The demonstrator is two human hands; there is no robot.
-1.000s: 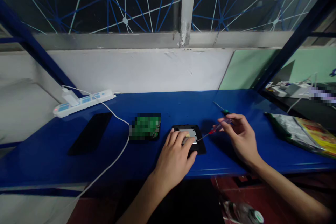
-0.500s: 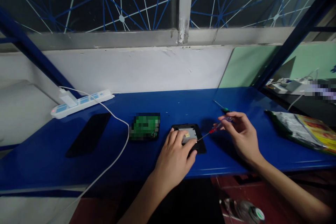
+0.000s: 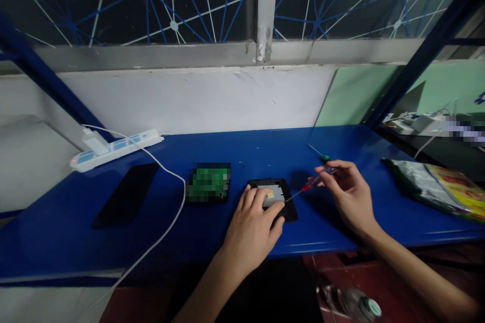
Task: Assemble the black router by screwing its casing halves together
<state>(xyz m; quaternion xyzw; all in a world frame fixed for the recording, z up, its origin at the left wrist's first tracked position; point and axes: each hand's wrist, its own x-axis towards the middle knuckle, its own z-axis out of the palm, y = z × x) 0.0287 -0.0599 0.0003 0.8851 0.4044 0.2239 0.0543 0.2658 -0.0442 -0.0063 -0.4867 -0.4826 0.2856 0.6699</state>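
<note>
My left hand lies bent over a small black case, holding it against the table, its index fingertip near the case's right side. Set in this case is a silvery metal plate with a small yellowish patch; my fingers cover part of both. My right hand is closed on a screwdriver with a clear purplish handle and a red collar. Its shaft slants down left, and the tip meets the plate's right edge beside my left index finger. A green-handled screwdriver lies just beyond my right hand.
To the left are a green circuit board in a black housing, a dark flat slab and a white power strip with a trailing cable. A shiny food packet lies at the right. Tiny bits dot the blue table.
The screwdriver tip has shifted very slightly at the plate's edge. Both hands keep nearly the same place, and the camera view has moved a little.
</note>
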